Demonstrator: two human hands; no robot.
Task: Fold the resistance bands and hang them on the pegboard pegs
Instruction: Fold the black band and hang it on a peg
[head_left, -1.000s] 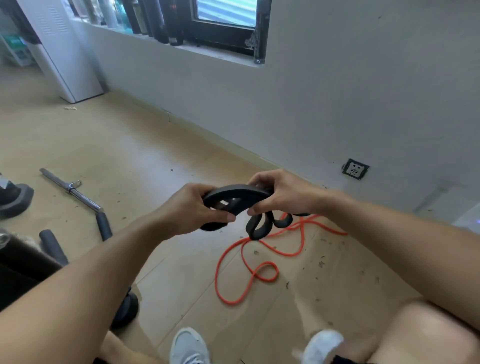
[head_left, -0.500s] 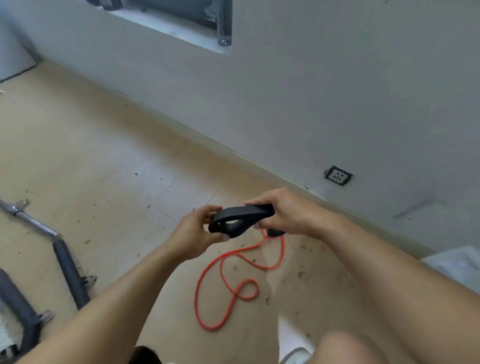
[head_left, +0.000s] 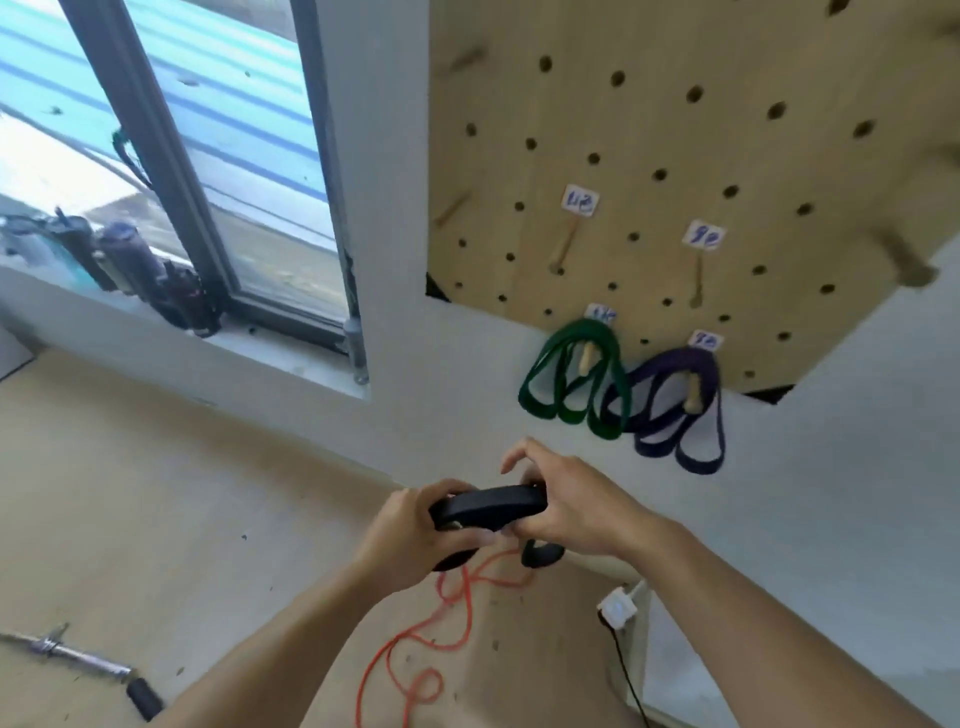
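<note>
A folded black resistance band is held between my left hand and my right hand, with loops hanging below the fingers. Above and to the right, a wooden pegboard hangs on the wall. A green band hangs folded on one low peg and a purple band on the peg beside it. Two labelled pegs above them are bare. A thin orange band lies on the floor under my hands.
A window with bottles on its sill is at the left. A metal bar lies on the floor at the lower left. A white plug with a black cable sits by the wall at the lower right.
The view has swung up from the floor to the wall, so the pegboard and hung bands have come into sight. Both hands still hold the black band, now more tightly folded.
</note>
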